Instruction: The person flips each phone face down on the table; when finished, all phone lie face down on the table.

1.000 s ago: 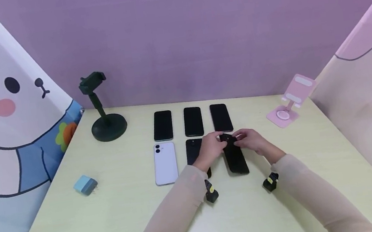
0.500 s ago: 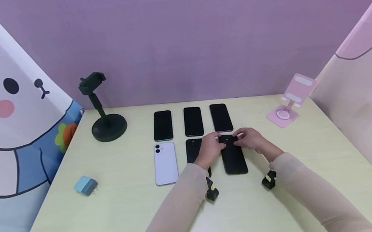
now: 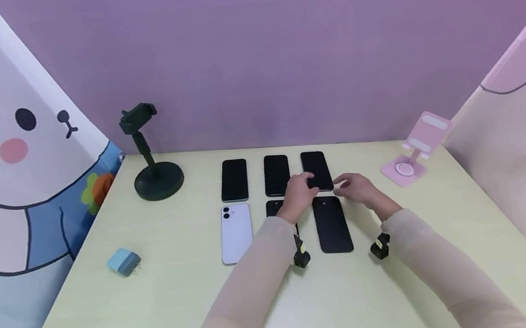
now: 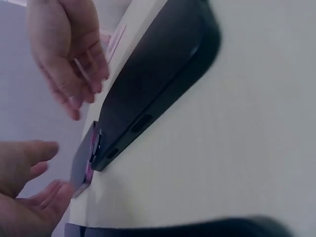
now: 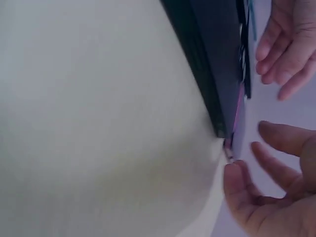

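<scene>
A black phone (image 3: 333,225) lies back side up on the table, at the right end of the front row. Just beyond it a phone with a dark screen and pink edge (image 3: 317,171) lies screen up. My left hand (image 3: 298,197) reaches over that far phone's left near side, fingers spread and holding nothing. Near its right corner hovers my right hand (image 3: 358,190), thumb and fingers apart. The left wrist view shows the left hand (image 4: 29,187) right at the pink-edged phone (image 4: 83,163). Under the left forearm, another black phone (image 3: 274,208) is mostly hidden.
Two more dark-screened phones (image 3: 234,180) fill out the back row, and a lavender phone (image 3: 236,234) lies front left. A black phone stand (image 3: 159,181) stands back left, a pink stand (image 3: 404,169) back right. A blue charger plug (image 3: 124,261) lies at the left.
Both hands have let go of the black phone's far end and moved slightly away from me, to the pink-edged phone. The black phone, tilted a second ago, now lies flat.
</scene>
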`<move>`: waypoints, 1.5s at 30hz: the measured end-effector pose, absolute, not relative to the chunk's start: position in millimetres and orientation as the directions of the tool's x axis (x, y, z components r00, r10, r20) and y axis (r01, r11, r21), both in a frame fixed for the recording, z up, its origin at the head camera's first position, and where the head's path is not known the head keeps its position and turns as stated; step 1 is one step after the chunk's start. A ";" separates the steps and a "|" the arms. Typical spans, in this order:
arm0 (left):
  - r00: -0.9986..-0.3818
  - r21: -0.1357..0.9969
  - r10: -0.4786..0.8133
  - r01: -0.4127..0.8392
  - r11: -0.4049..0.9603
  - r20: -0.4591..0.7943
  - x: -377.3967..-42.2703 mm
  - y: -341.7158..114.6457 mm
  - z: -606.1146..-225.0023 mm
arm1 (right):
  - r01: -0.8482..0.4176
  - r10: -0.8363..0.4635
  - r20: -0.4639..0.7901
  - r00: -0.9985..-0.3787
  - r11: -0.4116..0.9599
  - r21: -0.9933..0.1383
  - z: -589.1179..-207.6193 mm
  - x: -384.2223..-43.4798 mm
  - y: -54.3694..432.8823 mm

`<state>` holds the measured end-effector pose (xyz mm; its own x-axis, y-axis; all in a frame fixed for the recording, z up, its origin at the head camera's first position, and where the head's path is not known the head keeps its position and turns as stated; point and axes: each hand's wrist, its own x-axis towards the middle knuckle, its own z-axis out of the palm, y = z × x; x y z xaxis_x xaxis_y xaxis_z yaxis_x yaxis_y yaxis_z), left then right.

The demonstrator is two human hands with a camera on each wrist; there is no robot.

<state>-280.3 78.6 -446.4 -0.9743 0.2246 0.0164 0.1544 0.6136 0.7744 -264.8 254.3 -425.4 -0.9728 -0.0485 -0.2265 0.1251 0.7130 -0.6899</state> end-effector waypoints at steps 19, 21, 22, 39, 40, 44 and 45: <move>-0.977 0.702 0.211 0.153 0.695 0.004 -306.0 92.4 -463.1 | 0.261 0.063 -0.268 -0.961 0.520 -0.813 -441.2 -297.2 249.6; -0.978 0.700 0.207 0.149 0.699 0.002 -305.6 92.6 -463.8 | 0.266 0.072 -0.270 -0.960 0.524 -0.809 -441.6 -297.6 250.0; -0.979 0.699 0.203 0.144 0.700 -0.002 -305.5 92.7 -463.8 | 0.264 0.072 -0.267 -0.961 0.525 -0.809 -441.8 -297.8 250.4; -0.979 0.706 0.203 0.162 0.689 0.026 -310.9 91.0 -465.5 | 0.205 0.018 -0.217 -0.976 0.408 -0.890 -431.3 -303.6 252.6; -0.978 0.704 0.206 0.165 0.691 0.028 -310.5 91.9 -465.0 | 0.203 0.017 -0.214 -0.977 0.402 -0.893 -429.4 -303.4 253.1; -0.977 0.705 0.214 0.169 0.689 0.025 -307.0 96.4 -461.1 | 0.205 0.028 -0.211 -0.977 0.386 -0.900 -423.1 -302.4 255.3; -0.975 0.707 0.219 0.173 0.686 0.026 -305.7 97.5 -459.7 | 0.205 0.030 -0.210 -0.977 0.378 -0.903 -421.7 -302.1 255.6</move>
